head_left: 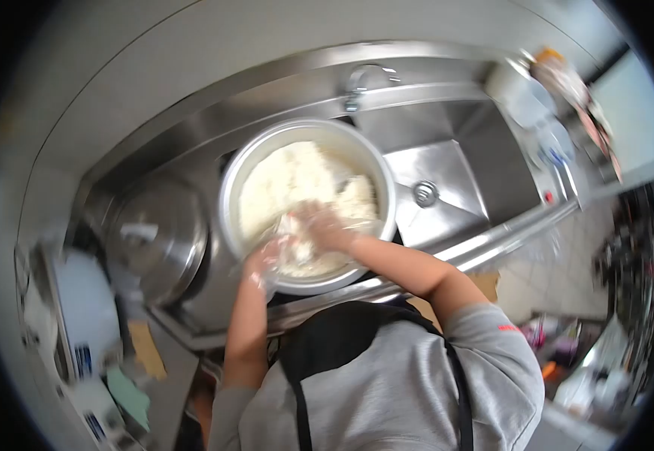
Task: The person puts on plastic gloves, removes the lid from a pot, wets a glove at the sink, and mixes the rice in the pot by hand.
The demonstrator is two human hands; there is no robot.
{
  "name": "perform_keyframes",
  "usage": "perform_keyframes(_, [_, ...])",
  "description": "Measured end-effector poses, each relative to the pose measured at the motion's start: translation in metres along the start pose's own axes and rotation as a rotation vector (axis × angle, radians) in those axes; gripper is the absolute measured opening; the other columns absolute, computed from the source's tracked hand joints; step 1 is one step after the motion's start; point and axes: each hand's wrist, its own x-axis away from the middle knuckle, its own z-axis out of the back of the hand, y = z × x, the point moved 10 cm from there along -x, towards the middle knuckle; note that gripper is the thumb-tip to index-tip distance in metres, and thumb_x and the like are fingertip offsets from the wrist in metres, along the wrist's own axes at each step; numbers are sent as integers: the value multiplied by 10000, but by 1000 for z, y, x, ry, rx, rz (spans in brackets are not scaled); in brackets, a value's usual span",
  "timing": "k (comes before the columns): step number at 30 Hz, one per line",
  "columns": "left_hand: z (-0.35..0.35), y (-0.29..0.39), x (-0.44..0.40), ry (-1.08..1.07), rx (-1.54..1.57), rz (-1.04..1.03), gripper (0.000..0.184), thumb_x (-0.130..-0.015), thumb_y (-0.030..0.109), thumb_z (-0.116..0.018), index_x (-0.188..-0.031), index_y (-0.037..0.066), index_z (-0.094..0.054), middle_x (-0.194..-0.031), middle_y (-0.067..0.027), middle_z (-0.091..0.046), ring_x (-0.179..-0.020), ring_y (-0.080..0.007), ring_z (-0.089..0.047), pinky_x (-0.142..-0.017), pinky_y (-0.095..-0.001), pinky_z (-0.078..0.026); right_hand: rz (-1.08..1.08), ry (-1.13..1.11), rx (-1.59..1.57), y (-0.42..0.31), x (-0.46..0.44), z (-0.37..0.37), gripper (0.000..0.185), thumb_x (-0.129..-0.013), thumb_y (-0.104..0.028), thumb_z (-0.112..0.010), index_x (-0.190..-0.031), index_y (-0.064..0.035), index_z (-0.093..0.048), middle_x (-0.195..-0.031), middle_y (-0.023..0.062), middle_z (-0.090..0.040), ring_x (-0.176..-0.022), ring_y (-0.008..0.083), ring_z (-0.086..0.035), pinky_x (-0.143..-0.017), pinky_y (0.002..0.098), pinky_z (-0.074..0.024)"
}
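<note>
A large round metal pot [230, 218] holds a mass of white, crumbly food [285, 174] that looks like rice. Both hands are inside its near half and wear clear plastic gloves. My left hand [270, 254] is at the lower left of the food, its fingers curved around a white clump [300, 244]. From the right, my right hand [325, 225] reaches over the same clump, fingers bent against it. Blur and the shiny plastic hide the exact fingertips. A hollow shows in the food to the right of the hands.
Right of the pot lies a steel sink basin [447, 169] with a drain, and a faucet [355, 86] behind. A round metal lid [157, 237] rests at the left. Plastic containers [530, 101] stand at the right rear; a white appliance [86, 308] is at the left.
</note>
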Motion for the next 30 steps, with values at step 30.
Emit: perform_keyframes(30, [140,-105,-56,526,-1123,-67,672,-756,245,-621,-1337,100,-316,-1350,-129,-360,-1265,-250,-306,-1051,-333,-206,-234,-72,-174,4,-83,-67,505,-566,-171,-704,-1033,-18,-589,-959,161,-606,-906,300,-587,-781,347,-477])
